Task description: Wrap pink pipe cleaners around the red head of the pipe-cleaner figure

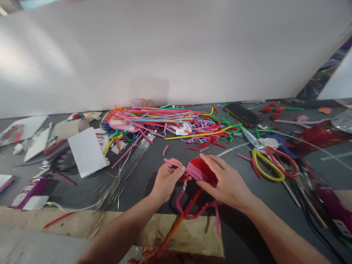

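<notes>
My left hand (168,180) is closed, thumb against fingers, on the end of a pink pipe cleaner (173,163). My right hand (227,179) grips a rounded red piece (200,165) with pink strands laid across its lower left side. Below the hands hang a twisted pink-red cord (180,203) and a red-to-orange fuzzy strand (176,227) that runs down toward the table's front edge. The right fingers cover part of the red piece. Beyond both hands lies a heap of colourful pipe cleaners (162,115).
Scissors (268,159) with red and yellow handles lie right of my hands, near a phone (242,114) and a red can (321,135). To the left are thin metal wires (129,172), a white card (87,152) and a cardboard roll (72,128). A white panel (176,47) stands behind.
</notes>
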### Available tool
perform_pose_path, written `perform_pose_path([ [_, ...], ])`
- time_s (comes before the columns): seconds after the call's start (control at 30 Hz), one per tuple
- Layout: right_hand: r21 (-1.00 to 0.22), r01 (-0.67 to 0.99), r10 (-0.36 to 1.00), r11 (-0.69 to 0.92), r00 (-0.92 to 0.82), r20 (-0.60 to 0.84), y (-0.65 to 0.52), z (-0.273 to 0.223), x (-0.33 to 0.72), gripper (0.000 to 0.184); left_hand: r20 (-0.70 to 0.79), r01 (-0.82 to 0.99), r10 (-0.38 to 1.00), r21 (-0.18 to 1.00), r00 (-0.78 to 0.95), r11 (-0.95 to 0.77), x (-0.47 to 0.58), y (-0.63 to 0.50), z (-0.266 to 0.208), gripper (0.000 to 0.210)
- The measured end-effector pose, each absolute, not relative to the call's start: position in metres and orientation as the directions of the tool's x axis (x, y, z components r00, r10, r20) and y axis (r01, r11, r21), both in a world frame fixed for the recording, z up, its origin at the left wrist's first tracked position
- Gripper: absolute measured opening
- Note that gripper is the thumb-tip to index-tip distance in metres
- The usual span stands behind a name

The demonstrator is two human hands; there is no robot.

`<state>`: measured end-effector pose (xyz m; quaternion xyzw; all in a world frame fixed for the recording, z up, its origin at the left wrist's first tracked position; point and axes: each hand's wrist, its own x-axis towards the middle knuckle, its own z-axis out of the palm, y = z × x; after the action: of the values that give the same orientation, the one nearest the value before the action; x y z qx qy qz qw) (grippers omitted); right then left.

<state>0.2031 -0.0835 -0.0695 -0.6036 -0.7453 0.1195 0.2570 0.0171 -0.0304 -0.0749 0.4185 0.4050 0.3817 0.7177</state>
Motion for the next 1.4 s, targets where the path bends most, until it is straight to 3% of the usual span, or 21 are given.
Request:
perform_pose_path([
  [0.33,-0.519,0.818,0.957,0.249,-0.127,0.259,-0.084,-0.07,0.202,0.065,-0.359,-0.186,0.853,0.873,0.377,0.45,0.018,-0.032,-0.069,0.027],
  [0.63,-0.487,0.831,0.945,0.269,-0.132,0.298,-0.084,-0.071,0.202,0.064,-0.496,-0.275,0.714,0.69,0.494,0.67,0.016,-0.03,-0.068,0.021],
  [0.9,-0.484,0.828,0.939,0.283,-0.137,0.314,-0.086,-0.069,0.202,0.063,-0.528,-0.302,0.635,0.585,0.564,0.753,0.017,-0.028,-0.065,0.018],
  [1.2,-0.466,0.835,0.933,0.293,-0.142,0.332,-0.086,-0.067,0.2,0.063,-0.543,-0.305,0.678,0.622,0.495,0.721,0.017,-0.029,-0.07,0.03],
  [1.4,-0.45,0.843,0.929,0.295,-0.143,0.341,-0.086,-0.07,0.2,0.063,-0.502,-0.31,0.714,0.664,0.489,0.68,0.019,-0.03,-0.071,0.025],
])
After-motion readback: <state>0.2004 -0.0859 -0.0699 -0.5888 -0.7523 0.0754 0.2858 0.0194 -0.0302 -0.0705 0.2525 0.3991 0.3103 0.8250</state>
